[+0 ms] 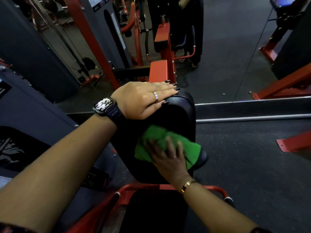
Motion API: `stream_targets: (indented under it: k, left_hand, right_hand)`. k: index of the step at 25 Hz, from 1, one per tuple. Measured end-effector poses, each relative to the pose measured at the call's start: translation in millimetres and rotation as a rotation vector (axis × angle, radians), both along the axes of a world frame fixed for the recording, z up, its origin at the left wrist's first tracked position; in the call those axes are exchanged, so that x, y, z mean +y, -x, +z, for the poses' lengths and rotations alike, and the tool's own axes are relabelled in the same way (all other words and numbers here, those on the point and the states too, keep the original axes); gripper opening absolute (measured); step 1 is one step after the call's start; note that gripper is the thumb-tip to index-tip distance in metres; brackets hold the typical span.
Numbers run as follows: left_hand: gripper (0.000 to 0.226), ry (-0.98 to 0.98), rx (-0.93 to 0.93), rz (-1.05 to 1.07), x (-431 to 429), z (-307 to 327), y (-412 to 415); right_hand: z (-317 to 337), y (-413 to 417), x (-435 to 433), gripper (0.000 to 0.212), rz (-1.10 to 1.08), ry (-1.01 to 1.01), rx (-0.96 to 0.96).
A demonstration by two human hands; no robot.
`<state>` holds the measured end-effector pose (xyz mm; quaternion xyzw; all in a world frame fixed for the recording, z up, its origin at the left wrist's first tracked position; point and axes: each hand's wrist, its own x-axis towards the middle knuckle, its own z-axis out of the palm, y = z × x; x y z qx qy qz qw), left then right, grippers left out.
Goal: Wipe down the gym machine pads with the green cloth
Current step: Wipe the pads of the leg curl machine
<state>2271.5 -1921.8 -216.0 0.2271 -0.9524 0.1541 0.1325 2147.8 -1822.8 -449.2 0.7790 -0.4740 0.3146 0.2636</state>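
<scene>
Dark rubber gym floor [252, 165] all round, red steel frames and grey weight-stack housings behind, a mirror wall just past the black back pad [181, 115], which I take as my landmark.

Back pad: upright, glossy black vinyl, rounded at its top, seen from above and behind.

Left hand [143, 100]: lies flat over the pad's top left corner, palm down, fingers together and stretched along the upper edge, dark nails at the rim. It rests on the pad, gripping nothing. Silver ring on one finger, smartwatch [105, 106] on the wrist just left of the pad.

Green cloth [161, 143]: bunched and pressed against the pad's face, below my left hand, toward the pad's lower right side; one corner hangs past the pad's right edge.

Right hand [168, 158]: spread open on the cloth, fingers splayed and a little blurred, palm pushing the cloth onto the vinyl. No fist, no pinch; cloth held by flat pressure only. Gold bracelet [187, 185] on the wrist, below the pad's bottom edge.

Below the pad: black seat cushion [151, 212], framed by a curved red tube [218, 189] with a dark end grip off to the right.

Beyond the pad's top: an orange-red metal bracket [158, 71] in front of the mirror, with its reflection higher up.
</scene>
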Motion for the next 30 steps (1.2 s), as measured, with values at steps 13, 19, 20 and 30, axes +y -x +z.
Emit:
stream_targets:
  k: [13, 19, 20, 30]
  left_hand:
    - [0.026, -0.048, 0.422, 0.156, 12.5, -18.9, -62.8]
    - [0.023, 0.030, 0.602, 0.229, 20.0, -40.4, -81.8]
    - [0.024, 0.033, 0.625, 0.228, 19.2, -42.5, -80.9]
    - [0.016, -0.153, 1.091, 0.269, 19.4, -63.3, -91.4]
  right_hand:
    - [109.5, 2.4, -21.7, 0.076, -0.258, 0.104, -0.199]
    - [187.0, -7.4, -48.1, 0.065, -0.089, -0.038, -0.229]
    - [187.2, -5.3, -50.0, 0.065, -0.063, -0.028, -0.146]
    - [138.8, -12.5, -33.9, 0.062, -0.169, 0.167, -0.066]
